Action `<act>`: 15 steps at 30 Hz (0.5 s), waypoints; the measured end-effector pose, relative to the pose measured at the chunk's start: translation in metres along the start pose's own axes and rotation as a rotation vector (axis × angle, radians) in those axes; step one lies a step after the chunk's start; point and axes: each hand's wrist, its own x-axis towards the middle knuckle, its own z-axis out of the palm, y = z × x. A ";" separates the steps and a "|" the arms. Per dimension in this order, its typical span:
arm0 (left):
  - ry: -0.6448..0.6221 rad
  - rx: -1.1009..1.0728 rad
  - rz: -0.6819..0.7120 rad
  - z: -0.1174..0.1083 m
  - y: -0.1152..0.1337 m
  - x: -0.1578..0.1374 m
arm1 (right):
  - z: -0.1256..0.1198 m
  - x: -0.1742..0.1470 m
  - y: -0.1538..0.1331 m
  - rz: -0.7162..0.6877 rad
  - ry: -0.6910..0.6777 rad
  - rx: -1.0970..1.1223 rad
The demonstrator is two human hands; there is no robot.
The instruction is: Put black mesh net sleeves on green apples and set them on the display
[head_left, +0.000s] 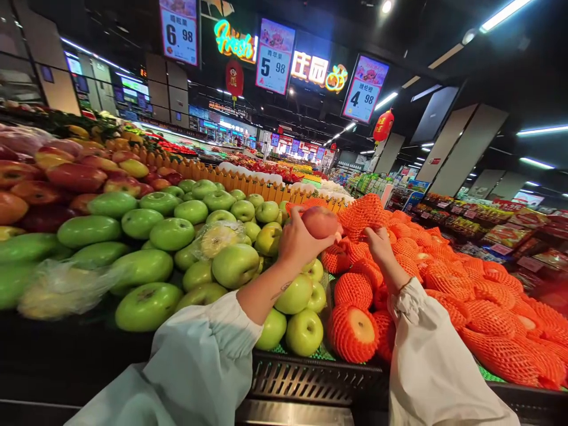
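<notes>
My left hand (300, 241) is wrapped round a bare reddish apple (320, 222), thumb on the near side, and holds it above the line where green apples meet netted fruit. Just to the right, my right hand (380, 244) pinches the lower end of an orange foam net sleeve (364, 214), which stands up beside the apple. Whether anything is inside that sleeve I cannot tell. Green apples (236, 265) lie below and left of my left hand. Under my right hand are several fruits in orange foam nets (354, 291).
Red apples (75, 177) are heaped at the far left. Two plastic-wrapped pieces of cut fruit (219, 239) lie among the green apples. A low orange fence (248, 183) runs behind the fruit, and a black slatted display edge (306, 381) is in front. Price screens (275, 56) hang overhead.
</notes>
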 end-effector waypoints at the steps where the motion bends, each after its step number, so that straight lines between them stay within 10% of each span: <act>1: 0.025 -0.018 -0.009 0.000 0.000 0.000 | 0.000 -0.001 -0.003 -0.013 0.027 -0.025; 15: 0.138 -0.106 0.270 0.001 -0.007 0.002 | 0.017 -0.029 -0.061 -0.323 -0.038 0.054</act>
